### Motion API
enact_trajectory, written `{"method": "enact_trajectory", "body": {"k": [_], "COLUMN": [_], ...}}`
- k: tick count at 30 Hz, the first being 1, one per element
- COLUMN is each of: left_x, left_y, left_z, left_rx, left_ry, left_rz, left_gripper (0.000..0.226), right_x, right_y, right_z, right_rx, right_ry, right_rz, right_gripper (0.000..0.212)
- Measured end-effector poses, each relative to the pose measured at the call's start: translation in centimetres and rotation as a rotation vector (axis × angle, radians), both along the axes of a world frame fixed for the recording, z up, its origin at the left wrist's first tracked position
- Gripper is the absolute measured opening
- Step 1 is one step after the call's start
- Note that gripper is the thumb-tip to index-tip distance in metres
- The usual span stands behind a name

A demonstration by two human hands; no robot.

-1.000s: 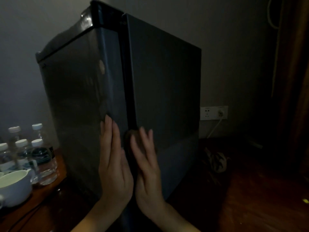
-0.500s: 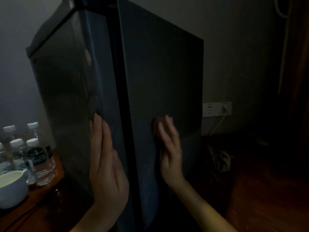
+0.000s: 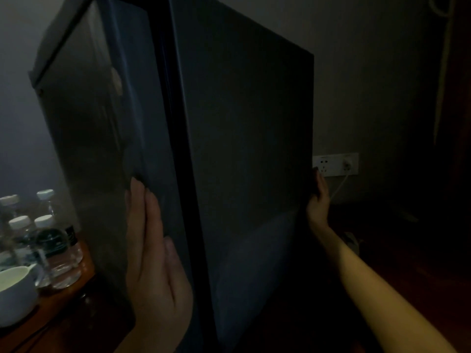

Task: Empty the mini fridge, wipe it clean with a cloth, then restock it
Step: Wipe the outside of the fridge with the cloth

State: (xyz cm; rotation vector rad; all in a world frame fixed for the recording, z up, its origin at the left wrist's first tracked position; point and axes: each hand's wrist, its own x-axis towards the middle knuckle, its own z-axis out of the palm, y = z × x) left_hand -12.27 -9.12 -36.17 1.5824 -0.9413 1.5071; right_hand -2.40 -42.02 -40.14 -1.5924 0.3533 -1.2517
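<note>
The dark mini fridge (image 3: 242,136) stands shut and fills the middle of the view, seen from one corner. My left hand (image 3: 155,256) lies flat on its glossy left face, fingers together and pointing up, holding nothing. My right hand (image 3: 317,200) reaches along the matt right face and clasps its far vertical edge, with the fingertips hidden behind it. No cloth is in either hand. The room is very dim.
Several capped water bottles (image 3: 58,245) and a white cup (image 3: 15,294) stand on the wooden top (image 3: 63,314) left of the fridge. A wall socket (image 3: 336,164) with a plugged white cord (image 3: 339,187) sits behind my right hand. A crumpled pale thing (image 3: 353,240) lies below it.
My right hand has slid from the corner seam across the right face to its far edge. My left hand stays flat on the left face. The view has moved closer.
</note>
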Motion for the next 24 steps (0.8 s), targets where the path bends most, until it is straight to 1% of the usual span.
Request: {"method": "enact_trajectory", "body": {"k": [2, 4, 6, 8, 12, 13, 14, 15, 17, 18, 19, 20, 22, 24], "left_x": [-0.2, -0.4, -0.6, -0.6, -0.7, -0.8, -0.9, -1.0, -0.9, -0.9, -0.8, -0.8, -0.7, -0.7], "left_y": [0.0, 0.0, -0.1, -0.1, -0.1, -0.1, -0.2, -0.2, -0.2, -0.2, -0.2, -0.2, -0.1, -0.2], "left_z": [0.0, 0.0, 0.1, 0.1, 0.2, 0.2, 0.3, 0.2, 0.1, 0.1, 0.0, -0.1, 0.0, 0.0], "left_rx": [0.008, 0.008, -0.005, -0.011, 0.001, 0.009, 0.018, 0.022, 0.017, 0.013, 0.013, 0.015, 0.015, 0.018], "left_ry": [0.0, 0.007, 0.016, 0.019, 0.034, 0.042, 0.051, 0.059, 0.069, 0.079, 0.087, 0.087, 0.076, 0.072], "left_rz": [0.017, 0.028, 0.029, 0.02, 0.052, 0.074, 0.1, 0.122, 0.145, 0.148, 0.148, 0.146, 0.144, 0.14], "left_gripper": [0.048, 0.047, 0.047, 0.047, 0.053, 0.055, 0.057, 0.058, 0.062, 0.065, 0.068, 0.068, 0.066, 0.065], "right_x": [-0.4, -0.6, -1.0, -1.8, -3.1, -2.8, -2.2, -1.5, -0.6, -0.5, -0.7, -1.1, -2.4, -4.1], "right_y": [0.9, 2.3, 4.2, 6.1, 8.3, 7.7, 6.6, 5.0, 2.3, 1.8, 2.1, 3.2, 6.1, 7.7], "right_z": [-1.1, -2.9, -3.9, -3.1, 1.8, 2.6, 2.7, 2.0, -0.8, -2.7, -4.7, -6.6, -8.7, -7.2], "right_rx": [0.107, 0.187, 0.195, 0.103, -0.315, -0.363, -0.369, -0.313, -0.082, 0.022, 0.077, 0.066, -0.07, -0.226], "right_ry": [-0.025, -0.022, -0.026, -0.042, -0.232, -0.25, -0.237, -0.19, -0.053, 0.005, 0.046, 0.063, 0.044, -0.026], "right_rz": [0.042, 0.023, -0.009, -0.013, 0.069, 0.06, 0.04, 0.021, 0.029, 0.038, 0.032, 0.011, -0.002, 0.049], "right_gripper": [0.052, 0.054, 0.057, 0.06, 0.063, 0.062, 0.062, 0.062, 0.06, 0.059, 0.059, 0.058, 0.059, 0.061]}}
